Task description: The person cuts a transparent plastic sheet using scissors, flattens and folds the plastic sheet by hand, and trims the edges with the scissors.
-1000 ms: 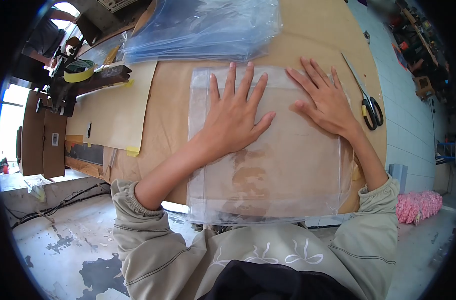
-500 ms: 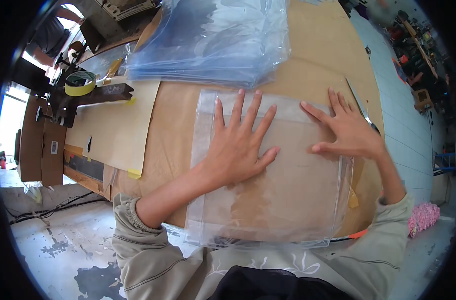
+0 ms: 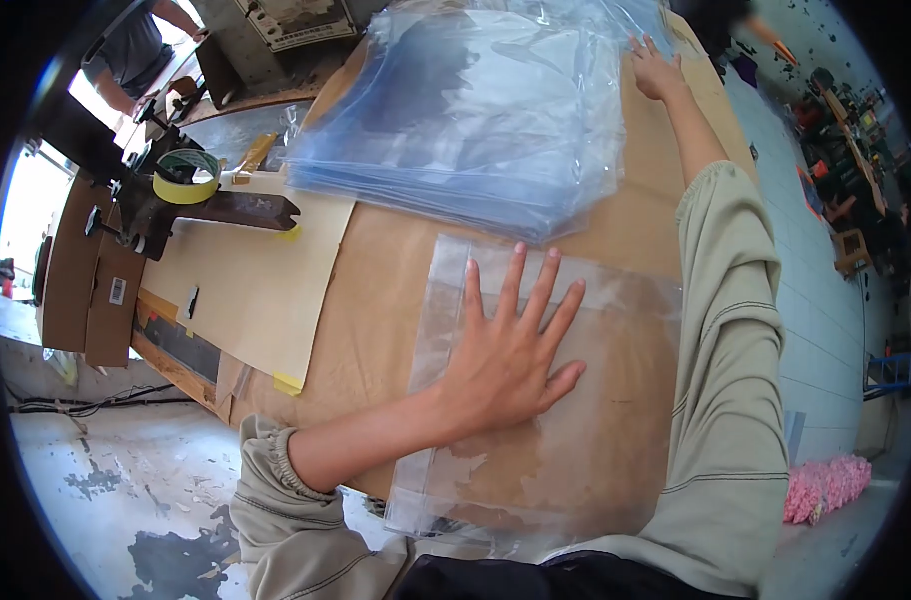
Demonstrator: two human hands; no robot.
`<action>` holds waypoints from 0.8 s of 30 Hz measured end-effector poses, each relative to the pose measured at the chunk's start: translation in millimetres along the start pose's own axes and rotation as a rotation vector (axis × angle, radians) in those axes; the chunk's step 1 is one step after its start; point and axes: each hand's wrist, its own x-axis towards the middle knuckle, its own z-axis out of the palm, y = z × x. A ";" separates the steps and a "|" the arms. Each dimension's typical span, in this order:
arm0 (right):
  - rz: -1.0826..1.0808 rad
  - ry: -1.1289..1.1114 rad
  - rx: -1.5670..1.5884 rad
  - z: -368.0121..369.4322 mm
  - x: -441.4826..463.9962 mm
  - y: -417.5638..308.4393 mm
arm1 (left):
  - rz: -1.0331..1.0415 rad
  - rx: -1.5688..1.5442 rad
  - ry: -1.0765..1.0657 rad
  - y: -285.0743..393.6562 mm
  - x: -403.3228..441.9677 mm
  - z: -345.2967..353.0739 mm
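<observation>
Clear plastic sheet (image 3: 616, 420), single sheet or bag uncertain: flat at the near edge of the paper-covered table (image 3: 391, 240), with near-left corner past that edge and right side partly hidden behind the right sleeve (image 3: 731, 300). Left hand (image 3: 516, 360): palm down on the sheet, with fingers straight and fanned, unclenched, grasping nothing. Right hand (image 3: 659, 75): stretched toward the far right corner of the table, at the right side of the bluish plastic stack (image 3: 476, 110), with fingers extended and parted, no grip apparent; touch or mere nearness impossible to tell. Stack: toward the far edge of the table, glossy, layers unevenly aligned, with lowest corner just beside the clear sheet. Metal tool (image 3: 241, 208), bearing a yellow tape roll (image 3: 188, 190): at the left edge of the table, projecting over a cream board (image 3: 266, 260). Hazards, by judgement: sliding or lifting of several stack layers together, from slick film or cling between them; skewing of the clear sheet, from uneven pressure under the left palm during so long a right reach; dragging of its right side, from brushing by the sleeve; creasing along the near edge, from unsupported overhang; snagging on the metal tool, from any leftward spread of the stack.
</observation>
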 end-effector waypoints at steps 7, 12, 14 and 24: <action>0.243 0.108 -0.106 -11.6 -20.2 26.3 | 0.000 -0.017 0.003 0.0 -0.2 -0.1; 0.326 0.613 -0.243 -26.1 -40.5 83.7 | 0.007 -0.008 0.023 0.1 -1.3 1.5; 0.270 0.768 -0.358 -38.0 -52.4 108.2 | 0.012 -0.002 0.037 0.2 -1.7 3.5; -0.077 1.178 -0.299 -196.8 -320.7 57.5 | 0.004 -0.103 0.215 -1.1 -3.3 6.9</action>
